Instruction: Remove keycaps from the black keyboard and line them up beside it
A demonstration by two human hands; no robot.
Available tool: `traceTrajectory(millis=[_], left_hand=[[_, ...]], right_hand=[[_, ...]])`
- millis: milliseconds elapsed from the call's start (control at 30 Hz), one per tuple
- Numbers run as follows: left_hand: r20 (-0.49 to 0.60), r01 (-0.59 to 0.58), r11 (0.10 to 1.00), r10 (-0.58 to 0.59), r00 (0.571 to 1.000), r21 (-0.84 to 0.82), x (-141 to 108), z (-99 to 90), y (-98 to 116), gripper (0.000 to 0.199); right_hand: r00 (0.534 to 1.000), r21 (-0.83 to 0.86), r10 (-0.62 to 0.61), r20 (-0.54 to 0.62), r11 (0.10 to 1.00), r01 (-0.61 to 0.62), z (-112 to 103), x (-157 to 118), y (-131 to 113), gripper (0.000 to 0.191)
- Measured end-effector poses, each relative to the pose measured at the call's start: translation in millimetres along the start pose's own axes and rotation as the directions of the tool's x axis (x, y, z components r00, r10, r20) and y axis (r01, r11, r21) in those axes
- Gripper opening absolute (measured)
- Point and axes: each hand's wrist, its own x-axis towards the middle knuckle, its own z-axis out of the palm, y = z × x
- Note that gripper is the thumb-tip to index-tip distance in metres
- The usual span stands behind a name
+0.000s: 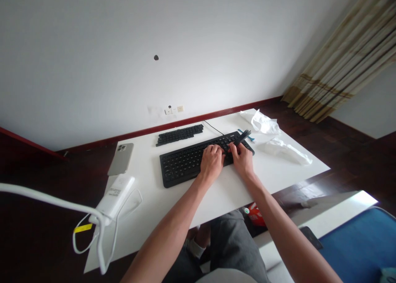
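- Black keyboard (188, 165) lies mid-desk, toward the near edge of the white desk (287, 165); its keys look mostly seated, though both hands hide the right half.
- Left hand (212, 162) sits on the keys, fingers curled together; whether they clamp a key, I cannot tell.
- Right hand (243, 159) pinches a black bar-shaped piece (243, 137), tilted up; exactly what it is, I can't make out.
- Loose strip of dark keycaps (179, 134) lies beyond the keyboard, near the desk's far edge.

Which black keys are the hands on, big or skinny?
The big black keyboard: the left hand and right hand rest on it. The narrow strip of keys behind lies untouched.
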Motion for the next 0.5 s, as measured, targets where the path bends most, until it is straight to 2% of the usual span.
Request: traceTrajectory(millis=[200,333,500], left_hand=[[0.009,0.018,1.0,-0.017,1.0,-0.024,0.4,0.2,-1.2,0.014],[0.013,0.034,0.999,-0.033,0.999,-0.032,1.6,-1.7,-0.3,0.022],[0.04,0.063,0.998,-0.063,0.997,-0.006,3.7,-4.1,3.4,0.02]], right_hand=[[0.999,-0.016,0.0,0.052,1.0,0.0,-6.4,-4.4,-1.3,0.044],[0.995,-0.005,-0.031,0.095,0.999,0.031,-8.8,-5.6,-1.6,0.046],[0.99,-0.005,-0.075,0.116,0.997,0.077,-9.2,-6.1,-4.2,0.043]])
